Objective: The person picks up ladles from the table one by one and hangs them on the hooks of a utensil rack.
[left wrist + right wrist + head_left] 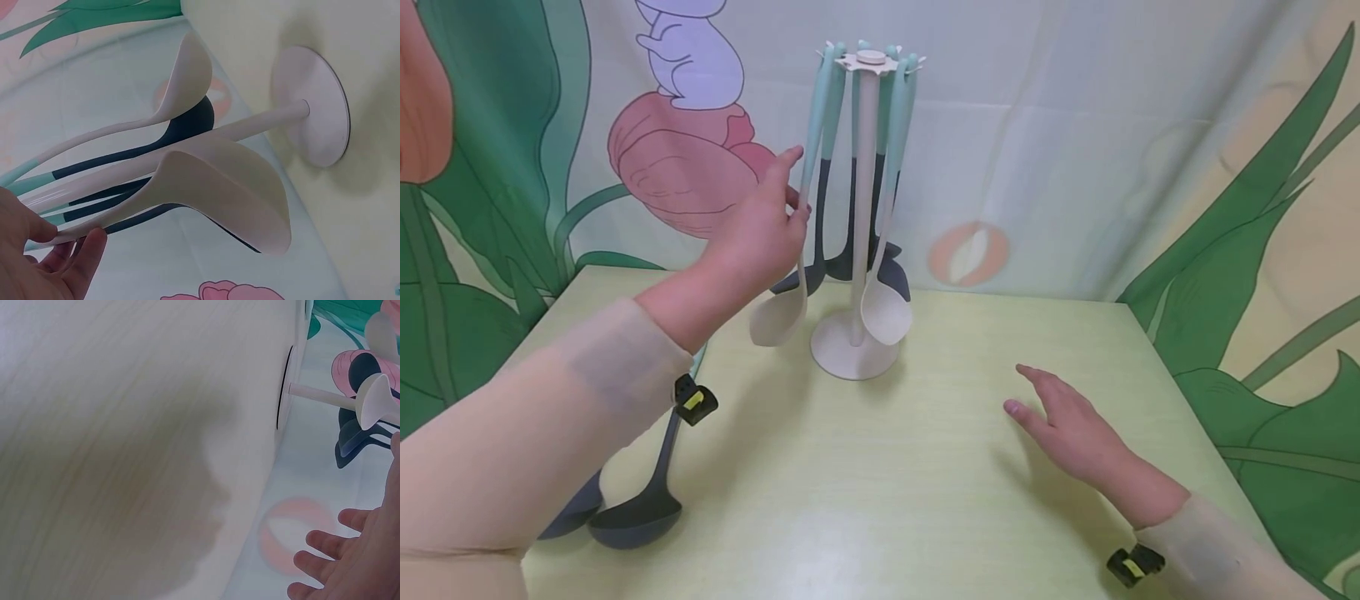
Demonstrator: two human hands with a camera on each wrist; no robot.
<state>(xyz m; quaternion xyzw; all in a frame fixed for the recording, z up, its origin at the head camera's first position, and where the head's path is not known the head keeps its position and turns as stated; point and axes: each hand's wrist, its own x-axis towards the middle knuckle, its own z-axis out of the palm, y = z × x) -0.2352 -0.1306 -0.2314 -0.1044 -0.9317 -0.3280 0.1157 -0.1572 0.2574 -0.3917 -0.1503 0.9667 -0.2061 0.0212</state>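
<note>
A pale utensil with a broad flat head [781, 317] and a mint handle hangs at the left side of a utensil stand [866, 175], its long axis close to upright: the handle end is up by the stand's crown, and the lower end slants out left, above the counter [940, 467] and beside the round base [850, 358]. Whether its top is on a hook or free of it, I cannot tell. The left hand [767, 221] pinches it between thumb and fingers along the pale shaft, just below the mint part, coming in from the left side. That seems the relation that counts: the shaft runs upright across the left hand's fingertips, with the crown above the grasp and the pole to its right. The right hand [1067, 429] is the farther one, well apart to the right and nearer the person, raised over the counter with fingers spread and holding nothing; from it the utensil lies ahead and to the left. On the stand also hang a pale spoon [886, 315] and several dark utensils behind. At the left, by the left sleeve [602, 367], a dark ladle [636, 521] lies on the counter beside another dark utensil [576, 508], partly hidden. A printed curtain [1045, 167] backs everything.
</note>
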